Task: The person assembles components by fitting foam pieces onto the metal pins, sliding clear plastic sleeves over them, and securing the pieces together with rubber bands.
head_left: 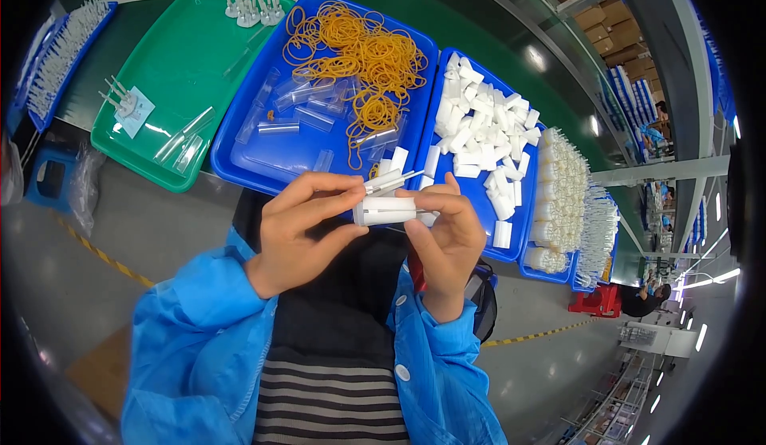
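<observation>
Both my hands meet in front of the blue tray. My left hand (299, 226) is closed around the base end of a white pronged part (389, 180), whose thin prongs point to the right. A white block (389, 209) lies along the prongs. From the right, my right hand (445, 238) pinches that block between thumb and fingers. The part's far side is hidden by my fingers. Just beyond my hands, a blue tray (267, 163) bears orange rubber bands (371, 54) and clear plastic tubes (315, 94).
A second blue tray (471, 180) to the right holds many loose white blocks (487, 118). Farther right stand rows of wrapped white parts (562, 194). On the left, a green tray (159, 70) carries several pronged parts (254, 6) and clear tubes (185, 135). A blue stool (54, 175) stands below.
</observation>
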A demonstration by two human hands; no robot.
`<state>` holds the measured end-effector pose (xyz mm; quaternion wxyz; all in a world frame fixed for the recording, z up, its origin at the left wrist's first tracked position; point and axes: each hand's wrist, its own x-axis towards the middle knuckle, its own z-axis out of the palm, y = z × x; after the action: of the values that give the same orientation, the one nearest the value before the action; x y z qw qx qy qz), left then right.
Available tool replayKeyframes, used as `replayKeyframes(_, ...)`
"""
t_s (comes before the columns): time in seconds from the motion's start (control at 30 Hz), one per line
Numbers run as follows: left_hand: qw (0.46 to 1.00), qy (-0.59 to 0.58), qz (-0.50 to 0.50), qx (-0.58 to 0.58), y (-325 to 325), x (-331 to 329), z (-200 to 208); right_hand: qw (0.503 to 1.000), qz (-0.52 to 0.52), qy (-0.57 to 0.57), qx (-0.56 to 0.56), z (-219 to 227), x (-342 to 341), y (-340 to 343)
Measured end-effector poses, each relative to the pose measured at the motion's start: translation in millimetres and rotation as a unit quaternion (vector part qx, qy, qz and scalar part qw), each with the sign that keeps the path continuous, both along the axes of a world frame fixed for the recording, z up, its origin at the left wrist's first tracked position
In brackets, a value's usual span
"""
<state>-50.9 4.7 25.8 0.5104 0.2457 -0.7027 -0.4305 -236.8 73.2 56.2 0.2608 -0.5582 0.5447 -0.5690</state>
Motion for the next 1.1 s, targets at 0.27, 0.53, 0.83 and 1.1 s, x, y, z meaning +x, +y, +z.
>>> replayKeyframes(0.27, 0.979, 0.076, -0.074, 0.172, 2.3, -2.8, -1.3, 0.978, -0.125, 0.168, -0.021, 0.4, -65.6, -5.6)
replayKeyframes(0.53, 0.956, 0.13, -0.12, 0.233, -2.1, -1.2, -8.6, 0.892, -0.138, 0.422, 0.087, -40.1, -104.0, -12.8)
replayKeyframes(0.83, 0.928, 0.17, -0.133, 0.303, -3.9, 1.0, -7.2, 0.856, -0.203, 0.471, 0.062, -45.7, -101.2, -11.5)
replayKeyframes(1.1, 0.956, 0.17, -0.113, 0.212, -1.0, -0.8, -7.1, 0.983, -0.128, -0.129, 0.022, -5.4, -34.1, 0.0)
